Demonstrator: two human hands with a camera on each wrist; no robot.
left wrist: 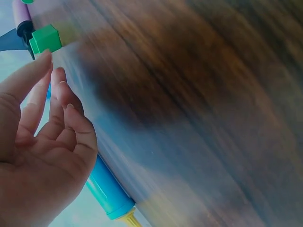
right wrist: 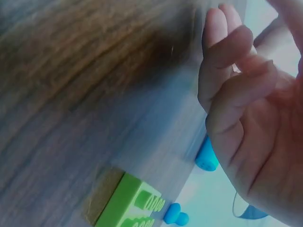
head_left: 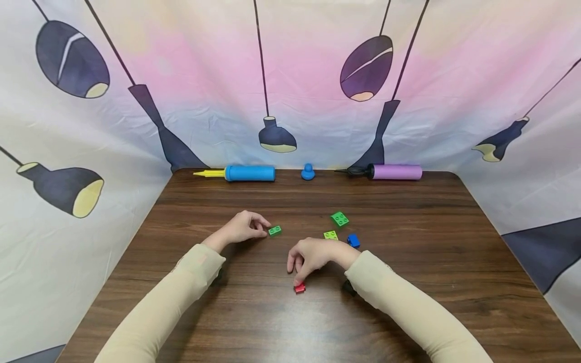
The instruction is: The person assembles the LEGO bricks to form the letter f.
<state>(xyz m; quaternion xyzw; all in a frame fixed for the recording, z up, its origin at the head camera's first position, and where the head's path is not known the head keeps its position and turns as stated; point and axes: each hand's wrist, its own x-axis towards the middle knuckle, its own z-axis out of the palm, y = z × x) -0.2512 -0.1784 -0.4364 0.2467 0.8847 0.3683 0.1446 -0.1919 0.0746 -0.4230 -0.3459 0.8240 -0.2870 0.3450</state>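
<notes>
On the table's left-middle lies a small green two-stud brick, also in the left wrist view as a green block. Beside its left end is my left hand, fingertips close to it and the fingers loosely bent, holding nothing. My right hand hovers palm-down nearer the front, its fingers loosely bent. The tip of its thumb is at a small red brick, and whether it touches is unclear; the right wrist view does not show that brick.
Behind the right hand lie a lime brick, a larger green brick and a blue brick. Along the back edge rest a blue pump, a blue knobbed piece and a purple pump. A printed cloth hangs behind.
</notes>
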